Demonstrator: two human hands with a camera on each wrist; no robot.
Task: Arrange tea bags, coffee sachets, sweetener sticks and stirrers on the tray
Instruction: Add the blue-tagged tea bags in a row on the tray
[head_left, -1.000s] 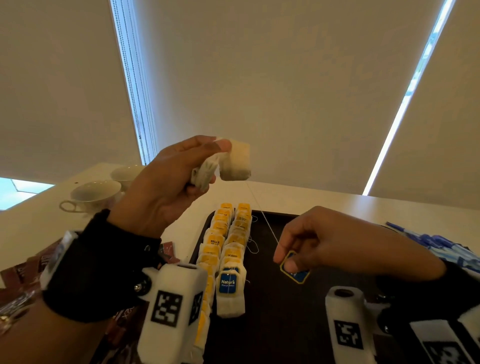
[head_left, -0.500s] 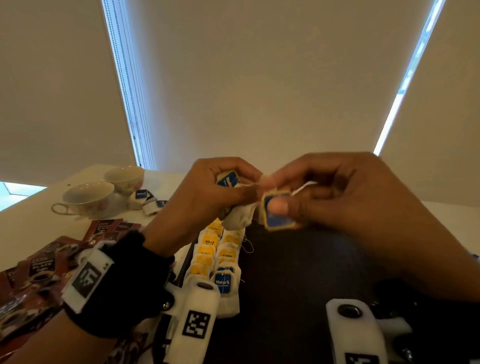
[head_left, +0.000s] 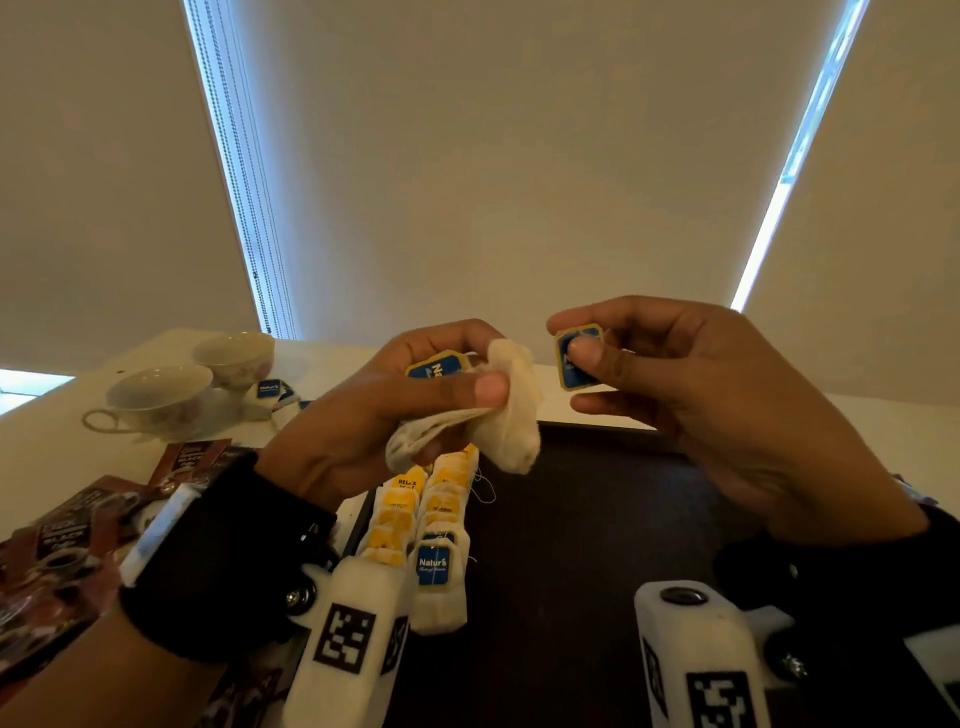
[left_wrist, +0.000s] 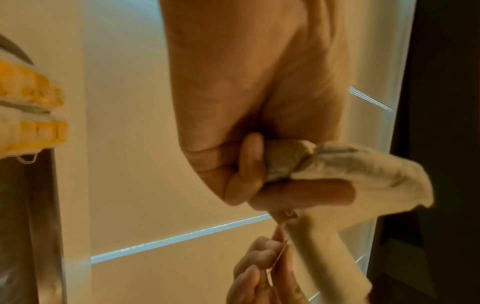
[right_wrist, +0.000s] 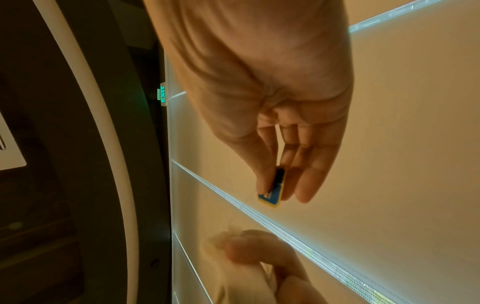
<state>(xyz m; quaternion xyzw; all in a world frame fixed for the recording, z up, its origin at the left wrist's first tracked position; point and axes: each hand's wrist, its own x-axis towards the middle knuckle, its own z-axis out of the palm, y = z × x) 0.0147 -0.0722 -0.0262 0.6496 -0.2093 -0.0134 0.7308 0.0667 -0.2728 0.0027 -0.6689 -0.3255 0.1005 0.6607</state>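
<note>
Raised above the dark tray (head_left: 597, 519), my left hand (head_left: 478, 374) grips white tea bags (head_left: 511, 421), and a blue tag (head_left: 434, 366) shows behind its thumb. In the left wrist view my left hand (left_wrist: 259, 181) holds the crumpled tea bag (left_wrist: 363, 170). My right hand (head_left: 576, 343) pinches a second blue tag (head_left: 582, 374) between thumb and forefinger, a short way right of the bags. The right wrist view shows the blue tag (right_wrist: 272, 194) edge-on in my right hand (right_wrist: 272, 185). Two rows of yellow-tagged tea bags (head_left: 415, 509) lie along the tray's left side, with a blue-tagged bag (head_left: 434, 571) nearest me.
Two white teacups (head_left: 156, 400) (head_left: 236, 353) stand at the back left of the table, with loose blue-tagged tea bags (head_left: 270, 389) beside them. Brown coffee sachets (head_left: 67, 535) lie left of the tray. The tray's middle and right show bare dark surface.
A second ago my right hand held the tag low over the tray, string stretched. It rose to meet the left hand, and now it has drawn slightly right with the tag.
</note>
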